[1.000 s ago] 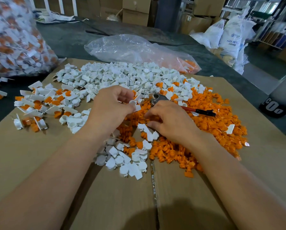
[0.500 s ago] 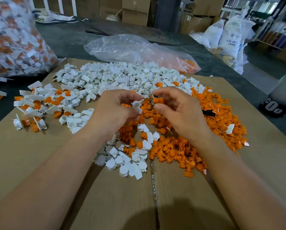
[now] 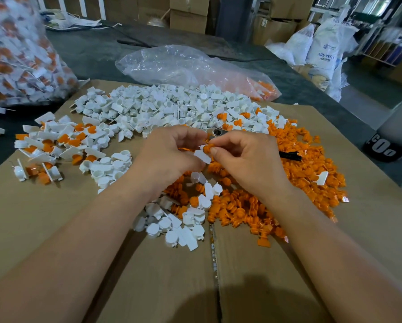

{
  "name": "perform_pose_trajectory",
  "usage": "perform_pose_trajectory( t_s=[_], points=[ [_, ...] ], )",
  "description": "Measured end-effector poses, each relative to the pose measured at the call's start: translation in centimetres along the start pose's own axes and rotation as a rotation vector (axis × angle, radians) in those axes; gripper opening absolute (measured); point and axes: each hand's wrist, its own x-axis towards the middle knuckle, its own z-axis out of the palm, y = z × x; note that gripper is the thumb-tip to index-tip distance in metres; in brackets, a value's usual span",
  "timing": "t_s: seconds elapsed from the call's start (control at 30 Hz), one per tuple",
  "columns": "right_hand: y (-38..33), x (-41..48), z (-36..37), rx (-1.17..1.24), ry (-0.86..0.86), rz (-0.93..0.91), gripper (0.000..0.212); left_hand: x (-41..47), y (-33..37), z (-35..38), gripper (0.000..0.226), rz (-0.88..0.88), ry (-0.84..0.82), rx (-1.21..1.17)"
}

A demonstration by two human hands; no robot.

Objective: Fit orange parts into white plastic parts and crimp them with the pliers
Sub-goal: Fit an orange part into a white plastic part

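My left hand (image 3: 169, 152) holds a white plastic part (image 3: 201, 156) above the middle of the cardboard. My right hand (image 3: 244, 157) pinches an orange part (image 3: 208, 148) and has it against the top of that white part. Both hands meet over the heap of loose orange parts (image 3: 295, 183). The pliers (image 3: 218, 131) lie behind my hands on the parts, their jaws just past my fingers and a black handle end (image 3: 291, 156) sticking out right of my right hand. A big heap of white parts (image 3: 172, 108) lies farther back.
Joined orange-and-white pieces (image 3: 55, 145) lie at the left of the cardboard sheet (image 3: 32, 217). A full clear bag of such pieces (image 3: 20, 54) stands at the far left. A slack plastic bag (image 3: 183, 64) lies behind the heaps. Sacks (image 3: 323, 47) and boxes stand beyond.
My right hand rose from the orange heap with an orange part and brought it to the white part in my left hand. The pliers stayed where they lie.
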Motion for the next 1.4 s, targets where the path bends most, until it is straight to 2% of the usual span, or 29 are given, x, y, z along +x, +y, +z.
perform_pose_trajectory(
  t_s=[0.1,0.27,0.37,0.47,0.73,0.87,1.0,1.2,1.4],
  points=[
    [0.07,0.00,-0.13,-0.004,0.020,0.030,0.008,-0.14,0.08,0.04,0.045,-0.017,-0.013,-0.066],
    [0.06,-0.05,-0.53,0.002,0.037,0.052,0.003,-0.25,0.28,-0.06,0.036,-0.049,-0.021,-0.264],
    [-0.05,-0.04,-0.51,-0.021,0.021,0.055,0.007,-0.18,0.40,-0.24,0.028,-0.075,-0.022,-0.339],
    [-0.20,-0.11,-0.41,-0.011,0.024,0.050,0.009,-0.12,0.47,-0.44,0.031,-0.100,-0.046,-0.405],
    [-0.37,-0.25,-0.34,-0.076,0.026,-0.001,0.013,-0.04,0.07,-0.07,0.036,-0.009,0.006,-0.280],
    [-0.24,-0.09,-0.59,0.071,-0.003,0.126,0.016,-0.02,0.12,-0.10,0.033,0.016,-0.021,-0.250],
    [-0.17,-0.07,-0.78,0.135,-0.057,0.165,0.018,-0.21,0.24,-0.10,0.032,0.033,-0.024,-0.211],
    [-0.16,-0.20,-0.93,-0.046,-0.130,0.088,0.020,-0.30,-0.12,-0.08,0.031,0.073,-0.040,-0.020],
    [-0.08,-0.29,-0.64,0.134,-0.101,0.142,0.016,-0.35,0.22,-0.28,0.033,0.043,-0.014,-0.118]
  ],
)
